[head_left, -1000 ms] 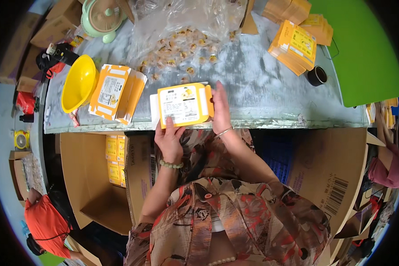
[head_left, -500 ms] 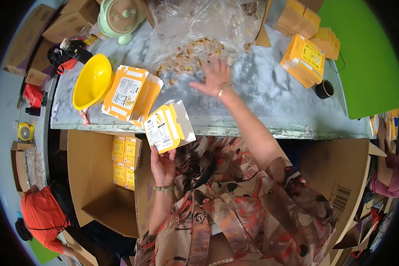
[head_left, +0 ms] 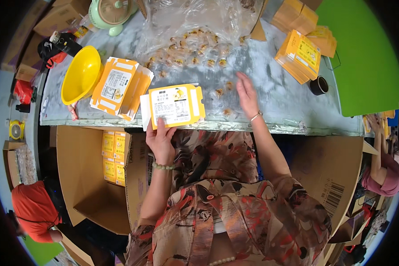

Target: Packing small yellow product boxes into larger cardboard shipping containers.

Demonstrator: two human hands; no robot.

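My left hand (head_left: 161,141) grips a yellow and white carton (head_left: 175,105) by its lower edge, thumb on the printed face. The carton is tilted over the table's front edge, with an end flap standing out. To its right, my right hand (head_left: 247,94) is held edge-on above the table, fingers stretched out and nothing in them. A few small clear-wrapped pieces (head_left: 219,92) lie between the carton and that hand. Behind them, a spread of more wrapped pieces (head_left: 195,48) spills from a clear plastic bag (head_left: 199,17).
Left on the table (head_left: 279,102) are a stack of flat cartons (head_left: 119,86), a yellow bowl (head_left: 82,75) and a green fan (head_left: 113,11). Carton stacks (head_left: 299,55) and a dark cup (head_left: 318,85) stand right. An open cardboard box (head_left: 93,177) below holds packed cartons. Other people work at both sides.
My right hand has drawn back from the pile toward me, and a few wrapped pieces now lie nearer the front edge. My left hand has turned and raised the carton.
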